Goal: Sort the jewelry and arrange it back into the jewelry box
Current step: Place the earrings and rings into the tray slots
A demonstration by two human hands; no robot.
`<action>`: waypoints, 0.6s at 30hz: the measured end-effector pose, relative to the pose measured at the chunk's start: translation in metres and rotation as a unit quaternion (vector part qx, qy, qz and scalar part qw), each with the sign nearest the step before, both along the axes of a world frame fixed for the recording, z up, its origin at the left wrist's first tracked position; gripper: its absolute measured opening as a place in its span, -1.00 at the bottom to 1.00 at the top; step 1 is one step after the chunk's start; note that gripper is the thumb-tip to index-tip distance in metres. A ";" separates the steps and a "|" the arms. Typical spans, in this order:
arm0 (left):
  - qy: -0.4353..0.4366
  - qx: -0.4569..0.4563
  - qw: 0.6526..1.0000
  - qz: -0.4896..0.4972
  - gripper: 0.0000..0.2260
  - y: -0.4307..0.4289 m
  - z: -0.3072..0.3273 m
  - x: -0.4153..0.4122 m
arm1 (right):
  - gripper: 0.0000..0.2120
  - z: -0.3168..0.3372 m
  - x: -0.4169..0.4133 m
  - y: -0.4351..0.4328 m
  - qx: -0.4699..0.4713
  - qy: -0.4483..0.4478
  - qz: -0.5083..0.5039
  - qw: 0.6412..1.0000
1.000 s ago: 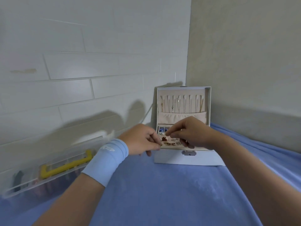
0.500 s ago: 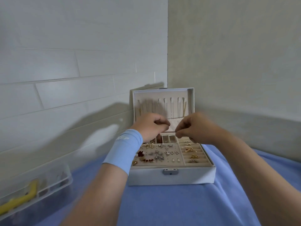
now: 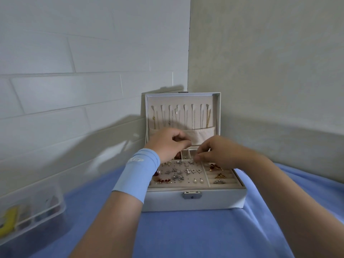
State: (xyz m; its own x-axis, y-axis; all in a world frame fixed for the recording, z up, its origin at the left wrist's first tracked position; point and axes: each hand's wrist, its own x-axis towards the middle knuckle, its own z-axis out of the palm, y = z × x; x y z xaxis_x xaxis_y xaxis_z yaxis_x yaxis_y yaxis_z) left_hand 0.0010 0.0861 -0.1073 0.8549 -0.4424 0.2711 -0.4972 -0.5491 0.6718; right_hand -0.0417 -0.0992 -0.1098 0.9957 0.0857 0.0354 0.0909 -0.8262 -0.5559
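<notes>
The jewelry box [image 3: 193, 202] stands open on the blue sheet [image 3: 186, 237]. Left hand [image 3: 167, 144] and right hand [image 3: 219, 153] hover over its back compartments, fingers curled, tips pressed together. Whether they pinch a piece I cannot tell. Necklaces [image 3: 186, 116] hang in its lid, earrings [image 3: 178, 173] fill its front pad, rings [image 3: 219, 176] its right slots. Sorting looks nearly done, though the back compartments are partly hidden.

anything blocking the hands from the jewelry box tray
Nothing visible does. The lid stands open and upright, and the left hand and right hand hover right over the small back compartments of the jewelry box. Whether their curled fingers pinch a piece is too small to tell.
</notes>
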 end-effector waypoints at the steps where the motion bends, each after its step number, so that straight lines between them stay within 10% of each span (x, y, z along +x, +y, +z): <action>1: -0.001 0.003 1.000 -0.001 -0.89 0.000 -0.001 0.000 | -0.89 0.000 0.000 0.000 0.004 0.006 -0.002 1.000; 18: 0.103 -0.096 0.990 -0.008 -0.88 0.002 -0.001 -0.007 | -0.96 0.003 0.001 0.002 0.056 -0.124 -0.016 0.991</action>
